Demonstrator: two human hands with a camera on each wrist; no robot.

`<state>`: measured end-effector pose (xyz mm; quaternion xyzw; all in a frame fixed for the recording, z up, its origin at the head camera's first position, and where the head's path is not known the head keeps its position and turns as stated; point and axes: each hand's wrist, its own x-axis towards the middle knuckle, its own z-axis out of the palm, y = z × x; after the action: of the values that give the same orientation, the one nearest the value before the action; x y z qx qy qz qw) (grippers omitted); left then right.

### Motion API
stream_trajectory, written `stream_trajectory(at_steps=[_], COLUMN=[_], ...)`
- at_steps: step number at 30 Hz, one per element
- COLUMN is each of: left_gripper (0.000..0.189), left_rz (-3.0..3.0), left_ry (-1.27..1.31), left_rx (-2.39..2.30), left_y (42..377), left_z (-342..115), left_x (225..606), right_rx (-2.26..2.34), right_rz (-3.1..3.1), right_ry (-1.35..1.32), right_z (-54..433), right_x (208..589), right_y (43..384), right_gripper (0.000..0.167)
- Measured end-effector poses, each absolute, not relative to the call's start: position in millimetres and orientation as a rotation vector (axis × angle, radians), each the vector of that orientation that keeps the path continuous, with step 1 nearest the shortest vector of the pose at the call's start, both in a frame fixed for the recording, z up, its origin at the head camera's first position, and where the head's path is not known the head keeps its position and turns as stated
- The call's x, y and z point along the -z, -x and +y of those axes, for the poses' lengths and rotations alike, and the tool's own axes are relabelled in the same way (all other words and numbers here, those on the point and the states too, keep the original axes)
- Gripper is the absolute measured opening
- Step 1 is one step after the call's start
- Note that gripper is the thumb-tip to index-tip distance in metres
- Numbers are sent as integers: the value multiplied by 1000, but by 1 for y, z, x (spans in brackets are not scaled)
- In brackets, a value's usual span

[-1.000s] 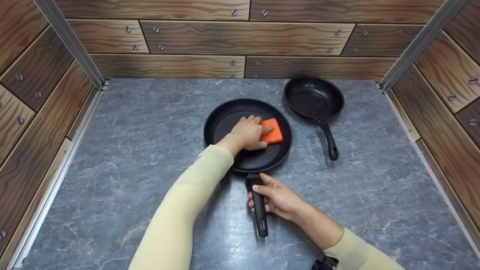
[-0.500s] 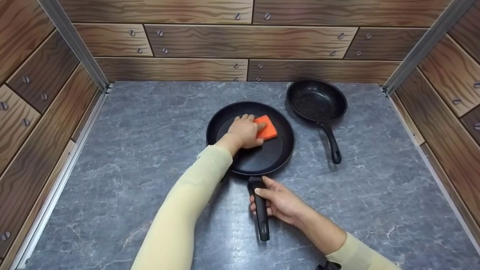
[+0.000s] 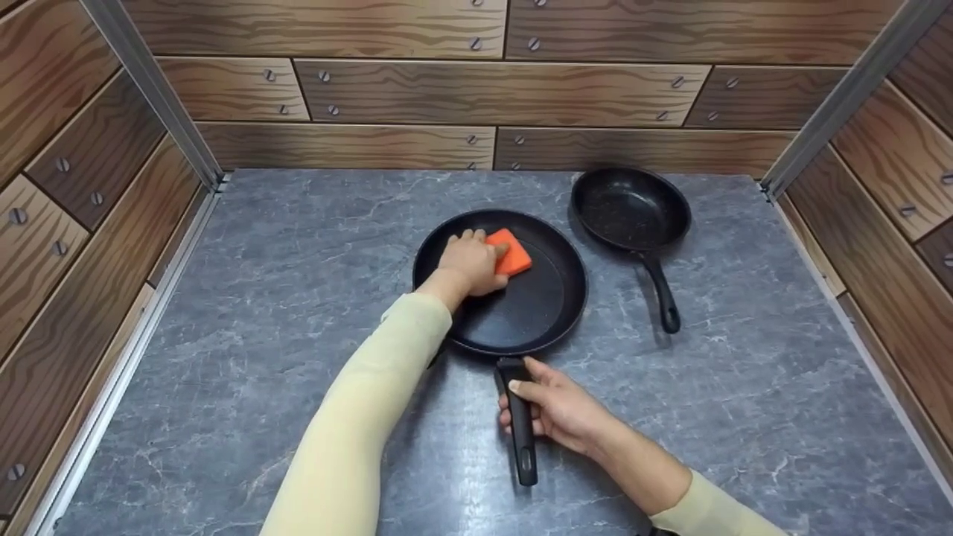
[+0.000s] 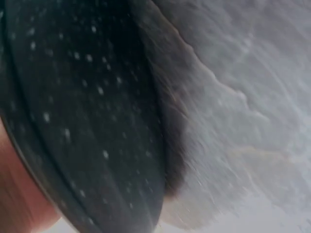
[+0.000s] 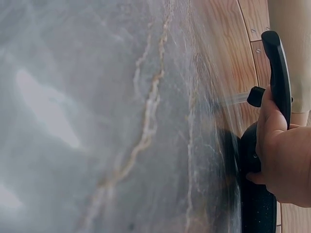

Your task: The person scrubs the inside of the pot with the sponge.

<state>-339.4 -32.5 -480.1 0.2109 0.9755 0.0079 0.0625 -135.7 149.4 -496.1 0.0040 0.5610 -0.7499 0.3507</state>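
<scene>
A black frying pan point(image 3: 540, 305) lies on the marbled table, its handle toward me. My left hand point(image 3: 470, 264) holds an orange sponge point(image 3: 515, 257) against the inside of the pan, left of the middle. The index finger lies over the sponge, and the hand covers part of it. My right hand point(image 3: 562, 409) grips the upper part of the pan's handle point(image 3: 526, 447), thumb on top. In the right wrist view, the right hand point(image 5: 286, 155) wraps the handle point(image 5: 279, 68) beside the pan wall. The left wrist view is filled by the pan's dark speckled outer side point(image 4: 87, 121).
A smaller black speckled frying pan point(image 3: 633, 208) stands at the back right, its handle point(image 3: 661, 298) pointing toward me. Wood-patterned walls point(image 3: 491, 89) enclose the grey marbled tabletop point(image 3: 298, 246) at the back and both sides, with metal posts point(image 3: 160, 89) at the corners.
My left hand has slid the sponge leftward across the pan from its right side. The right hand keeps its grip on the handle. The whole head view has shifted slightly downward.
</scene>
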Motion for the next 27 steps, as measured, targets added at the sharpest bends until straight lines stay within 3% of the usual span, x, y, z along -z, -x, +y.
stream_trajectory(at_steps=[27], left_gripper=[61], left_rz=[2980], left_ry=[-545], left_rx=[44], left_y=[329], left_z=[-67], left_x=[479], right_rx=[1963], right_rz=[1456], right_ry=[1], right_z=[151], right_x=[498], right_y=[137], right_gripper=[68])
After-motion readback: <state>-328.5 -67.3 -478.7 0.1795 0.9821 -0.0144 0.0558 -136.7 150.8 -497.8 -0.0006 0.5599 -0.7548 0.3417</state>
